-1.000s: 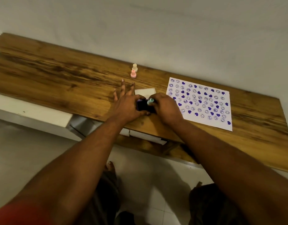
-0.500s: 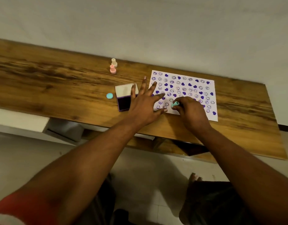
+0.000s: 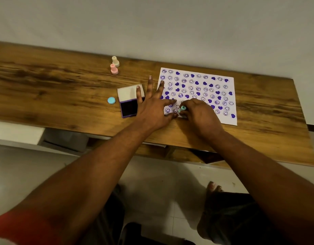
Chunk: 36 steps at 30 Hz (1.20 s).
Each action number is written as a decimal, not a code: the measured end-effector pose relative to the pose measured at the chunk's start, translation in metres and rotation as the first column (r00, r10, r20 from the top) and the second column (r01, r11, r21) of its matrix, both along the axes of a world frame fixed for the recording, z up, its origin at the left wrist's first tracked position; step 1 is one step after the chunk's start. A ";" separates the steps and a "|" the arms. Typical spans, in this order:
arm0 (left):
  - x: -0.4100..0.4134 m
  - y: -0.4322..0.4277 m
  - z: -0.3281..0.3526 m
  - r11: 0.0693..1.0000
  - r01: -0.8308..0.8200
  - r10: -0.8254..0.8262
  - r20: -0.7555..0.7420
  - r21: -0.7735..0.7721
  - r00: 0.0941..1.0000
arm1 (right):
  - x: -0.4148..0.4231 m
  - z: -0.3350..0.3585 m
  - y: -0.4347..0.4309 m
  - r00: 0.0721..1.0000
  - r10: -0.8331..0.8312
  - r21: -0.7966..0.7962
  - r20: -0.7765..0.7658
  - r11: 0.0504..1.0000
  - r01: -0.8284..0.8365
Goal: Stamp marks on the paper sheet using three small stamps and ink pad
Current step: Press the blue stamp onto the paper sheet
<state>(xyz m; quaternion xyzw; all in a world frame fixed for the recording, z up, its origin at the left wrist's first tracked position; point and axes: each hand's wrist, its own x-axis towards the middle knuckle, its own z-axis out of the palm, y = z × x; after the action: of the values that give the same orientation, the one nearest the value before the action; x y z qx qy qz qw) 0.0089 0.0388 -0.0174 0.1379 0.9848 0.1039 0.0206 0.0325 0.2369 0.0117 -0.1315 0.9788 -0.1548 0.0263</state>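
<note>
Item: paper sheet [image 3: 221, 110], white, lying flat on the wooden table [image 3: 55, 89] toward 2 o'clock of the view. Long axis runs roughly 9-to-3, tilted slightly clockwise. Nearly filled with purple smileys and hearts; judged close to complete.

Item: teal stamp [image 3: 182, 108], pinched in the right hand [image 3: 200, 117], fingers closed round its stem. It stands near upright, printing end down on the sheet's near-left corner, handle leaning toward 11 o'clock. Judged mid-press.

Item: left hand [image 3: 152, 110], spread wide and flat, holding nothing. Its fingers fan toward 12 o'clock, some over the sheet's left edge, one over the ink pad (probably pinning the paper so it does not slide under the press).

Item: ink pad [image 3: 128, 106], open, at 9 o'clock of the left hand; white lid hinged back toward 12, dark pad toward 6. Kept just beside the sheet for short re-inking trips.

Item: teal cap [image 3: 111, 100], loose, at 9 o'clock of the pad.

Items: pink stamp [image 3: 114, 69] and cream stamp [image 3: 115, 61], upright, parked together at 11 o'clock, well apart from the work.
</note>
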 end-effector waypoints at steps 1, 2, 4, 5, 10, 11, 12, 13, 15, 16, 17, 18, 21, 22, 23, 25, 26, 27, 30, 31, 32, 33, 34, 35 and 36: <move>0.000 0.001 0.000 1.000 -0.003 0.003 0.004 -0.006 1.000 | 0.000 0.005 -0.001 1.000 0.003 0.005 -0.003 1.000 -0.003; 0.000 0.001 0.001 1.000 -0.009 0.009 0.010 -0.008 1.000 | 0.001 0.011 -0.003 1.000 0.006 0.001 -0.027 1.000 -0.006; -0.001 0.001 0.001 1.000 -0.021 0.021 0.026 -0.005 0.999 | 0.002 0.028 -0.006 0.983 0.003 -0.069 -0.182 0.997 -0.016; -0.001 0.001 0.000 1.000 -0.025 0.025 0.033 -0.004 0.999 | 0.000 0.037 -0.006 0.958 -0.018 -0.115 -0.287 0.993 -0.016; -0.001 0.000 -0.004 0.999 -0.025 0.025 0.025 0.020 0.999 | -0.004 0.035 -0.003 0.914 -0.096 -0.216 -0.395 0.976 0.009; -0.001 0.000 -0.005 0.999 -0.026 0.026 0.016 0.024 1.000 | 0.001 0.018 -0.003 0.957 -0.078 -0.157 -0.279 0.987 0.035; 0.000 0.000 -0.006 0.999 -0.027 0.027 0.003 0.023 1.000 | 0.008 0.000 -0.002 0.986 -0.062 -0.078 -0.153 0.996 0.050; 0.001 0.000 -0.007 0.999 -0.029 0.029 -0.007 0.017 1.000 | 0.014 -0.013 0.000 0.996 -0.058 -0.010 -0.065 0.998 0.057; 0.000 0.000 -0.008 0.999 -0.032 0.032 -0.002 0.013 0.999 | 0.016 -0.024 0.004 0.998 -0.048 0.038 -0.033 0.998 0.049; 0.000 0.000 -0.007 0.999 -0.034 0.034 0.011 0.015 0.999 | 0.014 -0.023 0.004 0.998 -0.037 0.045 -0.041 0.998 0.039; 0.000 0.000 -0.006 0.999 -0.036 0.035 0.023 0.020 0.999 | 0.012 -0.020 0.004 0.998 -0.039 0.040 -0.047 0.998 0.041; 0.000 0.000 -0.005 0.999 -0.039 0.038 0.029 0.024 0.999 | 0.011 -0.017 0.002 0.997 -0.053 0.025 -0.053 0.998 0.054; 0.001 0.002 -0.002 0.998 -0.047 0.045 0.044 0.034 0.998 | 0.011 -0.013 -0.001 0.995 -0.071 0.045 -0.066 0.996 0.074; 0.002 0.003 -0.002 0.998 -0.049 0.047 0.045 0.037 0.998 | 0.011 -0.012 -0.002 0.996 -0.067 0.058 -0.065 0.996 0.071; 0.002 0.003 -0.003 0.998 -0.049 0.048 0.040 0.037 0.998 | 0.011 -0.011 -0.003 0.996 -0.065 0.063 -0.065 0.996 0.070; 0.003 0.004 -0.004 0.998 -0.049 0.048 0.028 0.032 0.998 | 0.011 -0.010 -0.003 0.995 -0.076 0.056 -0.066 0.995 0.080; 0.003 0.004 -0.004 0.998 -0.049 0.048 0.021 0.029 0.999 | 0.011 -0.010 -0.003 0.994 -0.084 0.050 -0.068 0.995 0.087; 0.003 0.004 -0.005 0.998 -0.047 0.047 0.015 0.029 0.999 | 0.012 -0.011 -0.003 0.994 -0.089 0.044 -0.070 0.995 0.093; 0.004 0.004 -0.006 0.999 -0.040 0.040 0.012 0.025 0.999 | 0.015 -0.010 -0.004 0.993 -0.091 0.042 -0.075 0.995 0.094; 0.004 0.004 -0.006 0.999 -0.040 0.040 0.015 0.020 0.999 | 0.015 -0.010 -0.003 0.993 -0.095 0.041 -0.070 0.994 0.098; 0.004 0.004 -0.006 0.999 -0.039 0.039 0.016 0.018 0.999 | 0.015 -0.009 -0.003 0.993 -0.097 0.038 -0.062 0.994 0.100; 0.005 0.004 -0.006 0.999 -0.036 0.036 0.013 0.017 0.999 | 0.015 -0.008 -0.003 0.994 -0.094 0.034 -0.055 0.995 0.096; 0.006 0.005 -0.006 0.999 -0.032 0.032 0.003 0.015 0.999 | 0.016 -0.008 -0.004 0.994 -0.092 0.026 -0.058 0.995 0.094; 0.007 0.005 -0.006 1.000 -0.027 0.027 -0.011 0.011 1.000 | 0.015 -0.008 -0.005 0.995 -0.088 0.029 -0.056 0.996 0.090; 0.008 0.006 -0.005 1.000 -0.023 0.023 -0.025 0.009 0.999 | 0.013 -0.008 -0.006 0.995 -0.086 0.032 -0.050 0.996 0.087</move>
<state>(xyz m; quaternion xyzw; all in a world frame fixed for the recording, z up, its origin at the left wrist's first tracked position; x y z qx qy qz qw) 0.0169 0.0443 -0.0228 0.1280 0.9860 0.1067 0.0064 0.0458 0.2310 0.0037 -0.0922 0.9864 -0.1360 -0.0019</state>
